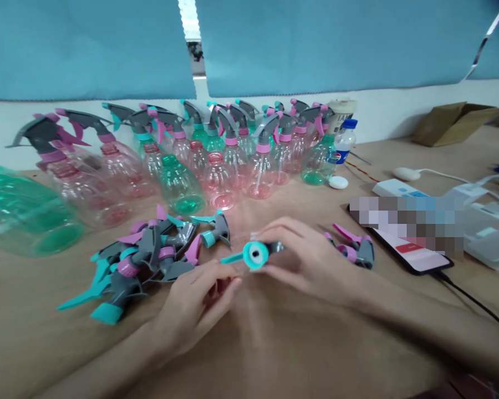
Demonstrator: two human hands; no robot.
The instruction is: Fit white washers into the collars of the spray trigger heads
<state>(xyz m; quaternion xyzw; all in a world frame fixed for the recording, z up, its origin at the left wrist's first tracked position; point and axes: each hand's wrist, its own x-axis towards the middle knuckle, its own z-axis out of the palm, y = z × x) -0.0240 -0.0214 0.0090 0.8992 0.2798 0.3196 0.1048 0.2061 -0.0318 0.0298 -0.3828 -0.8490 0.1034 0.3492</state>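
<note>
My right hand (301, 257) grips a grey spray trigger head whose teal collar (255, 256) faces me, showing a white ring with a dark hole. Its teal trigger points left. Just left of it, my left hand (203, 296) is closed, thumb and fingers pinched together by the trigger's tip; whatever is in the pinch cannot be made out. Beyond the left hand lies a heap of loose spray heads (149, 249) in grey, pink and teal. Another spray head (360, 252), pink and grey, rests to the right of my right hand.
Several pink and green spray bottles (260, 172) stand at the back, many with heads on. A large green bottle (29, 216) is at the left. On the right are a phone (424, 257) with a cable, a blue-capped bottle (344, 144) and a cardboard box (449, 124).
</note>
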